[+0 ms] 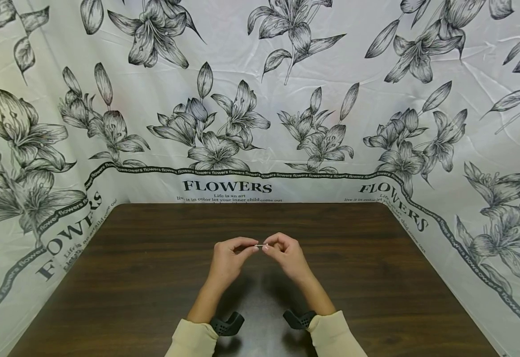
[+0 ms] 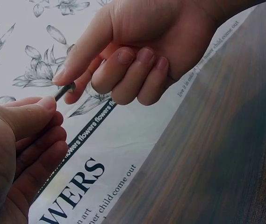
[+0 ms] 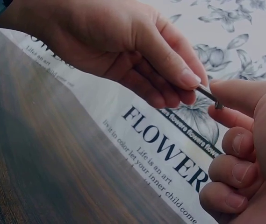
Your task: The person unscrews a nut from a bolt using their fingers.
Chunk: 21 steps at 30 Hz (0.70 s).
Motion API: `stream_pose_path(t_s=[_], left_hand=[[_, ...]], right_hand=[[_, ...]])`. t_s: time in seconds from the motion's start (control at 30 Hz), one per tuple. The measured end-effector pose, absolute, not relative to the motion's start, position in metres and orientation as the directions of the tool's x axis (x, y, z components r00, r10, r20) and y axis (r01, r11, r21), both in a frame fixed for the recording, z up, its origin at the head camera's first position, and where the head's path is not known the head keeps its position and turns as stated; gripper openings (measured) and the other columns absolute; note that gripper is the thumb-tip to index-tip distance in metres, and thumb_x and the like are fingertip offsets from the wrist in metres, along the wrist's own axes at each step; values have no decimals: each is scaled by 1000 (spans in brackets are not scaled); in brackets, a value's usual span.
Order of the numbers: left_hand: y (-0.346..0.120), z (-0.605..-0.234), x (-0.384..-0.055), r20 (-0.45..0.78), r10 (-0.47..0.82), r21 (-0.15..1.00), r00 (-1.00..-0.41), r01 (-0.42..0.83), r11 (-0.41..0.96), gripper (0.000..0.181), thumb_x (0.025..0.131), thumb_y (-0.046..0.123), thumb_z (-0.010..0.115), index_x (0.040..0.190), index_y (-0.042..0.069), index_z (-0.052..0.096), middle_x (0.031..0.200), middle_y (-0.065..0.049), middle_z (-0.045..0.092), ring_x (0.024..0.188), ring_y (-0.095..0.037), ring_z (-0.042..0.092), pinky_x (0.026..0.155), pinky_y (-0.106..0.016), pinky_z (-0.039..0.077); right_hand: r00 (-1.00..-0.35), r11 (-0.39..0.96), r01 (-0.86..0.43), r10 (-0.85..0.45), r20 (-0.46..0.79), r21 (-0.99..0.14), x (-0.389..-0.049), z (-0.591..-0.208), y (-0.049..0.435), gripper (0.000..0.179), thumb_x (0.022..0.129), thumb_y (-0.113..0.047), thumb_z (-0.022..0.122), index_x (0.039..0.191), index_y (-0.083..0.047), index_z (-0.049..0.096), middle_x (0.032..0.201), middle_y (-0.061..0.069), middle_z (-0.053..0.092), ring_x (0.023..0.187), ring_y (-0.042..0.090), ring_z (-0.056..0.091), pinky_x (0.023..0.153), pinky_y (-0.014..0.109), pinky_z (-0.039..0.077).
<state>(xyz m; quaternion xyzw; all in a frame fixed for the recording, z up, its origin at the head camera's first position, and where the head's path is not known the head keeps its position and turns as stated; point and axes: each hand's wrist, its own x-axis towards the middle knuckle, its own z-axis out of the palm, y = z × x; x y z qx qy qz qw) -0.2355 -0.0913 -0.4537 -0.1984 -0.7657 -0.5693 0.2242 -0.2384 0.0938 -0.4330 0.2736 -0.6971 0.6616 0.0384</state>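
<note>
A small metal bolt (image 1: 260, 245) is held level in the air between both hands, above the table. My left hand (image 1: 228, 259) pinches one end of its threaded shaft (image 2: 60, 94) between thumb and forefinger. At the other end, the thumb and forefinger of my right hand (image 1: 290, 255) hold the wider piece (image 3: 218, 105); whether that is the head or a nut, I cannot tell. The right hand's other fingers are curled into the palm. Fingertips hide part of the bolt.
A dark wood-grain table (image 1: 152, 238) lies beneath the hands. Behind it and at both sides hangs a white cloth (image 1: 273, 134) with flower drawings and lettering. Each wrist wears a black band, the left band (image 1: 227, 325) and the right band (image 1: 299, 320).
</note>
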Motion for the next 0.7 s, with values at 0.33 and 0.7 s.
stream_pose_path(t_s=[0.33,0.7], left_hand=[[-91,-455,-236,576,41,780,-817,564,272,11,81,5,78,91,7,77,84,1,73,73,-23,68,64,-37,56],[-91,-454,-235,565,35,788,-824,552,272,10,81,6,78,91,6,77,85,0,73,73,-23,68,64,-35,56]], right_hand=[[-837,-1,-469,-320,445,-883,-239,-433,95,17,84,9,69,98,13,62,53,5,37,46,3,33,45,20,28],[-831,16,-486,-316,457,-874,-241,-433,95,18,83,9,70,99,15,61,52,11,36,45,2,33,45,19,28]])
